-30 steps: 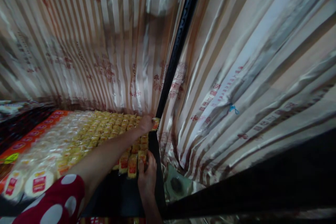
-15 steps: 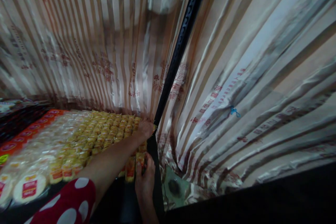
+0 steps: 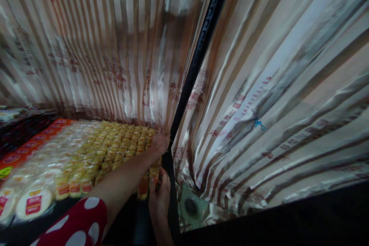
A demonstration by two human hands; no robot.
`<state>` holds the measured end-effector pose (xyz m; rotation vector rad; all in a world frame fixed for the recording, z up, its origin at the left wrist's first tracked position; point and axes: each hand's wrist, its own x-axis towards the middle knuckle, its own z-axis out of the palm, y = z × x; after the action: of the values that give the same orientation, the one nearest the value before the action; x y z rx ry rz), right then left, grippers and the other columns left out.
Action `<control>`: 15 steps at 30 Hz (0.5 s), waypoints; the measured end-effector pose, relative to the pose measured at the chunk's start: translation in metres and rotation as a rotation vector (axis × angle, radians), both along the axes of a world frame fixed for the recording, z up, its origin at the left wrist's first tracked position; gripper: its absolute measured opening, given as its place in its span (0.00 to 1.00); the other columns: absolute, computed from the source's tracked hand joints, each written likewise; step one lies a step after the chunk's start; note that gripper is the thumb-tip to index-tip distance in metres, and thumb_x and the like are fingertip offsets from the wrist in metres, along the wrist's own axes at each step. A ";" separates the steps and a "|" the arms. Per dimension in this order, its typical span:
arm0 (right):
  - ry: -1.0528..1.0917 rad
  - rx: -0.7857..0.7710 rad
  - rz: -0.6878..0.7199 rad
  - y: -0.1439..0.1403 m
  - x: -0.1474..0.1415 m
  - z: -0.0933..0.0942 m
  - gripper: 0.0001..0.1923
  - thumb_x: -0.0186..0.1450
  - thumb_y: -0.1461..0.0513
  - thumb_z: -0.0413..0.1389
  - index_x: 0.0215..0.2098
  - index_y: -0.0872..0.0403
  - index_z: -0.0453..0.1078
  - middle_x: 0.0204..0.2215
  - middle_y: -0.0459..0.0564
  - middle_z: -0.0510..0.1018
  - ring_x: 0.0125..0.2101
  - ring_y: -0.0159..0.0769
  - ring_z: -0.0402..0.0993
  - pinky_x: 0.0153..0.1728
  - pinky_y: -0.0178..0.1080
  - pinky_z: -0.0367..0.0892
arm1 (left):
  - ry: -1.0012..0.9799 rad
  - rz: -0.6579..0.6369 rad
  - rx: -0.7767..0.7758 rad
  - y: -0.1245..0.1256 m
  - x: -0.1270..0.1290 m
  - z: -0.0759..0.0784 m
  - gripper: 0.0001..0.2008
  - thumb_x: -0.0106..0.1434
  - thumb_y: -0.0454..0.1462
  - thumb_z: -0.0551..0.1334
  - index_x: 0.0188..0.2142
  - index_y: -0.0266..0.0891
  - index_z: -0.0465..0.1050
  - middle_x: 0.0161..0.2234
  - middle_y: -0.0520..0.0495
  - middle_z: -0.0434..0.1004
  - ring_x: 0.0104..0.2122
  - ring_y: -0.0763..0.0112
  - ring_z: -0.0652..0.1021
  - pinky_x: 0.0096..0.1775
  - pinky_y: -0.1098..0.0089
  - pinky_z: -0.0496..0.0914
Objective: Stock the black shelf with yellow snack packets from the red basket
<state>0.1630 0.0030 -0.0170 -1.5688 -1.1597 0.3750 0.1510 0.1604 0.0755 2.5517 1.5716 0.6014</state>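
While clear wrapper point(image 3: 52, 211) holds round white cake point(image 3: 34, 203), right fingers point(image 3: 165, 178) clasp yellow packet point(image 3: 154, 173); left fingers' point(image 3: 165, 138) grip unclear, cannot tell.

The sleeve point(image 3: 82, 219) is red with white dots — packets point(image 3: 123, 138) yellow, sheeting point(image 3: 132, 46) pale with brown stripes.

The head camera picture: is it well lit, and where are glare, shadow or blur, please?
Head view: dim overall; shiny streaks on the striped sheeting, with a soft shadow across its upper middle; lower right corner nearly black; label print on the yellow packets too soft to read.
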 end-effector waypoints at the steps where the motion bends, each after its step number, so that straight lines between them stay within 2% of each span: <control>1: 0.001 -0.005 0.008 0.000 0.000 0.001 0.21 0.61 0.55 0.49 0.50 0.56 0.63 0.47 0.59 0.70 0.48 0.46 0.66 0.49 0.49 0.61 | 0.008 0.004 0.006 -0.001 -0.001 0.002 0.17 0.59 0.27 0.49 0.44 0.30 0.70 0.51 0.32 0.65 0.53 0.52 0.62 0.48 0.56 0.62; 5: 0.013 -0.018 0.026 0.001 0.000 0.003 0.22 0.61 0.56 0.49 0.51 0.57 0.62 0.48 0.60 0.69 0.49 0.48 0.64 0.48 0.50 0.62 | 0.006 -0.054 0.051 -0.008 -0.008 0.008 0.17 0.56 0.28 0.52 0.45 0.29 0.69 0.48 0.33 0.67 0.52 0.52 0.63 0.50 0.56 0.61; 9: 0.043 -0.014 0.024 0.002 -0.001 0.001 0.21 0.60 0.57 0.49 0.50 0.58 0.61 0.48 0.61 0.69 0.49 0.48 0.64 0.47 0.49 0.62 | -0.174 -0.065 0.108 -0.032 -0.019 0.011 0.14 0.55 0.28 0.53 0.41 0.32 0.71 0.43 0.37 0.69 0.48 0.57 0.66 0.49 0.60 0.63; 12: 0.061 0.000 0.013 0.001 0.000 0.000 0.22 0.59 0.58 0.50 0.50 0.58 0.61 0.47 0.61 0.69 0.49 0.47 0.64 0.48 0.49 0.60 | -0.411 -0.113 0.123 -0.077 -0.035 0.010 0.13 0.56 0.27 0.51 0.38 0.35 0.71 0.41 0.41 0.70 0.46 0.63 0.67 0.49 0.64 0.64; 15: 0.080 0.007 0.035 -0.001 0.003 0.001 0.24 0.58 0.58 0.49 0.51 0.58 0.60 0.47 0.60 0.69 0.48 0.45 0.65 0.49 0.49 0.59 | -0.590 -0.170 0.088 -0.143 -0.061 0.000 0.12 0.59 0.28 0.51 0.36 0.39 0.71 0.39 0.44 0.71 0.43 0.66 0.69 0.47 0.64 0.65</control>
<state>0.1659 0.0023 -0.0162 -1.5155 -1.1272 0.4521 0.0900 0.0170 0.0754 2.2218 1.1320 1.2736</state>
